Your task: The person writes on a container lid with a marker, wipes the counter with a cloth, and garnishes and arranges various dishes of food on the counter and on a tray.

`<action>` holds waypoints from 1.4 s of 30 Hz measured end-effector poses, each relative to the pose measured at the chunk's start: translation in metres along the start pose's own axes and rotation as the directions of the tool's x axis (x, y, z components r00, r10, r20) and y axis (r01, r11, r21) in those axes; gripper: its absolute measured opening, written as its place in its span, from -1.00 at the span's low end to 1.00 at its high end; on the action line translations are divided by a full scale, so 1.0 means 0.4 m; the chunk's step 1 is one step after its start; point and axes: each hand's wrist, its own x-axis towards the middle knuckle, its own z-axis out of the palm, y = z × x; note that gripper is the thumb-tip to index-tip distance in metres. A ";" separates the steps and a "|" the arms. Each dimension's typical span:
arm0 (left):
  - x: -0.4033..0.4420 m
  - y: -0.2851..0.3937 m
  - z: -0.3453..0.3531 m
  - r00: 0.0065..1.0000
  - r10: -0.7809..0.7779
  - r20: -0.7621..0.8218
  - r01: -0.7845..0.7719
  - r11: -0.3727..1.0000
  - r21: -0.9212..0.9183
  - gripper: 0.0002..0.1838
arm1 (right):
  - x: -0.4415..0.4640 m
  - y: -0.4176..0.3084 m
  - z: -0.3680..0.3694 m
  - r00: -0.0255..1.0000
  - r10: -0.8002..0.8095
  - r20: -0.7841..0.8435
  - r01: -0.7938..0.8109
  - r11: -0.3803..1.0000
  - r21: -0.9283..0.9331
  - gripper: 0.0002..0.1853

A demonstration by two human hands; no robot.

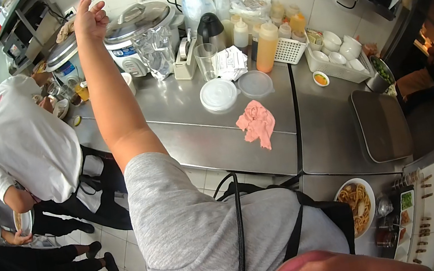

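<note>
My left hand is raised at the end of my outstretched arm, at the upper left. One finger points up and the others are loosely bent, with nothing visible in them. Closest to it is the rice cooker with its metal lid; the hand appears above the counter, left of that lid. Crumpled foil leans on the cooker's front. A second cooker is partly behind my forearm. My right hand is out of view.
The steel counter holds a pink cloth, plastic lids, sauce bottles and a basket of small bowls. A noodle bowl sits at lower right. A person in a white shirt stands at left; others are behind.
</note>
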 end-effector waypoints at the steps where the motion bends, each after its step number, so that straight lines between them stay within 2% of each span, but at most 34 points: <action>1: -0.002 -0.003 0.002 1.000 -0.006 0.000 0.006 1.000 0.003 -0.57 | -0.002 0.000 -0.001 1.000 0.000 0.000 0.000 1.000 -0.001 -0.61; 11: -0.021 -0.026 0.016 1.000 -0.017 0.004 0.017 1.000 0.004 -0.59 | -0.008 0.002 -0.007 1.000 -0.005 -0.009 0.005 1.000 -0.014 -0.61; 14: -0.020 -0.032 0.017 0.999 -0.053 0.010 0.053 0.998 0.033 -0.67 | -0.008 0.002 -0.006 1.000 -0.004 -0.008 0.004 1.000 -0.015 -0.61; 20: -0.038 -0.052 0.034 0.999 -0.045 0.020 0.044 0.998 0.038 -0.57 | -0.009 -0.001 -0.012 1.000 -0.009 -0.008 0.009 1.000 -0.021 -0.60; 32: -0.035 -0.087 0.046 0.996 -0.084 0.035 0.081 0.995 0.063 -0.63 | -0.006 -0.005 -0.017 1.000 -0.007 -0.012 0.007 1.000 -0.030 -0.60; 42: -0.017 -0.142 0.054 0.992 -0.117 0.043 0.113 0.990 0.081 -0.57 | -0.007 -0.008 -0.024 1.000 -0.001 -0.023 0.000 0.999 -0.047 -0.60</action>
